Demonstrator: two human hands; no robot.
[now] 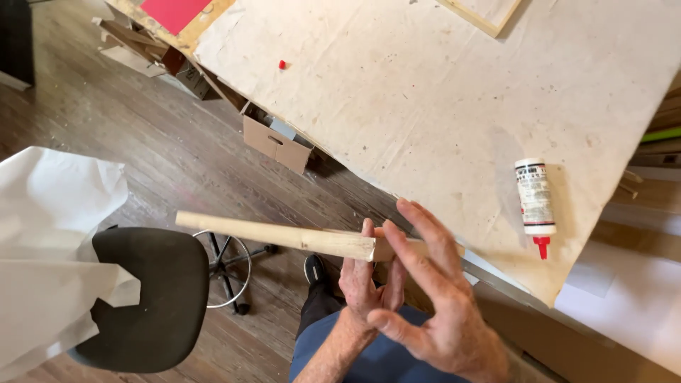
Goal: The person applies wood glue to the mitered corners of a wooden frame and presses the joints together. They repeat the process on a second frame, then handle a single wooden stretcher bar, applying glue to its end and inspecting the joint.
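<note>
A white glue bottle (535,202) with red tip lies on the table (425,92). The left hand (365,280) grips a wooden strip (277,234); the right hand (436,305) spreads open, fingertips touching it.

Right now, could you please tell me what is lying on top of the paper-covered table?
On the table lie a white glue bottle with a red tip, a small red cap and a wooden frame corner. The paper hides the tabletop itself.

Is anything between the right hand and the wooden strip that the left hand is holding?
Nothing visible. The left hand grips the wooden strip from below, and the right hand is open with its fingers right at the strip's near end.
</note>
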